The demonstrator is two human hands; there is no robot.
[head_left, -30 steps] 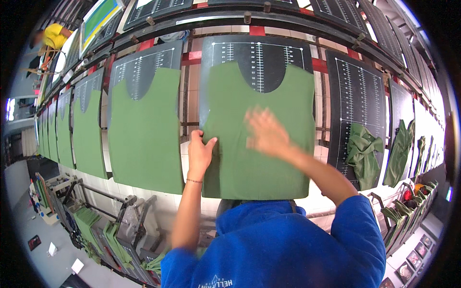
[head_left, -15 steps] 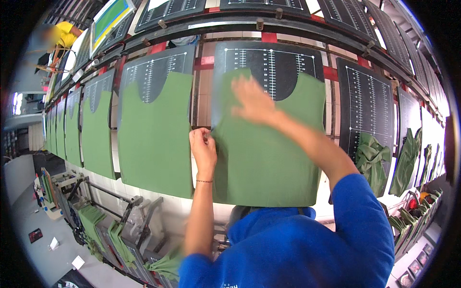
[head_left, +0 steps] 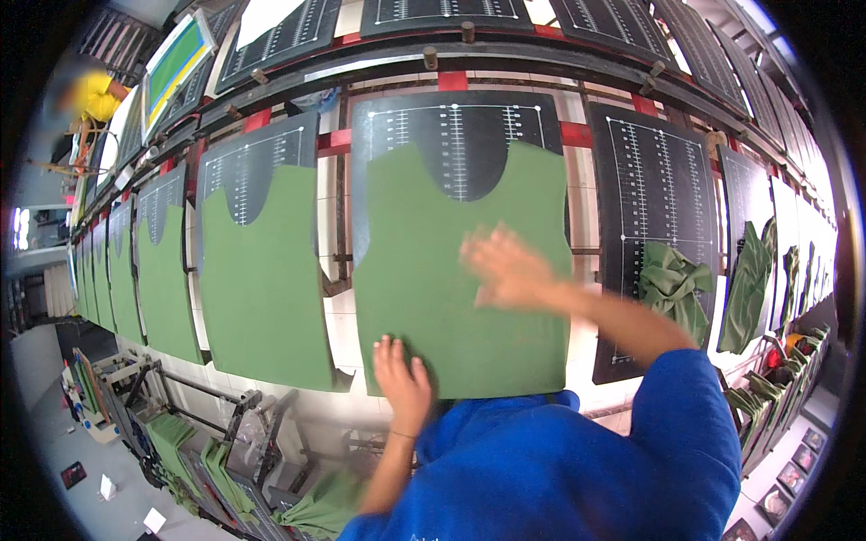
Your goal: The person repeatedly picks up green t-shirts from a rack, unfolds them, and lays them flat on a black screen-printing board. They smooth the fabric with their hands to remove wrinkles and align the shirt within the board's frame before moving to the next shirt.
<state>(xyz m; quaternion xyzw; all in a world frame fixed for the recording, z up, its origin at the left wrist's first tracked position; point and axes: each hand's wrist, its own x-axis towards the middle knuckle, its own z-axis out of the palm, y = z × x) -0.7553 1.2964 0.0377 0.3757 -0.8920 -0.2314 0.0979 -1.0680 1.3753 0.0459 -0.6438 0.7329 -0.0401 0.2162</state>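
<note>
A green cut shirt panel (head_left: 424, 261) lies spread on a dark board (head_left: 397, 113) with white ruler markings, its curved neckline toward the far end. My right hand (head_left: 510, 270), smeared by motion, is over the middle of the panel with fingers stretched out and nothing in them. My left hand (head_left: 403, 377) rests on the panel's near left corner, fingers extended and lying flat. To the left, another green panel (head_left: 262, 279) lies flat on its own board. On the board to the right (head_left: 663, 194) a crumpled green panel (head_left: 675, 288) sits at the near end.
More boards with green panels recede on both sides. A dark rail (head_left: 379, 68) runs behind them, with red crossbars (head_left: 575, 135). A framed screen (head_left: 179, 72) leans at far left, near a person in yellow (head_left: 101, 93). Racks with green cloth (head_left: 171, 433) stand at lower left.
My left hand has moved from the panel's left edge down to its near corner and now lies flat. My right hand has swept nearer from the shoulder area. The panel's left side looks flatter.
</note>
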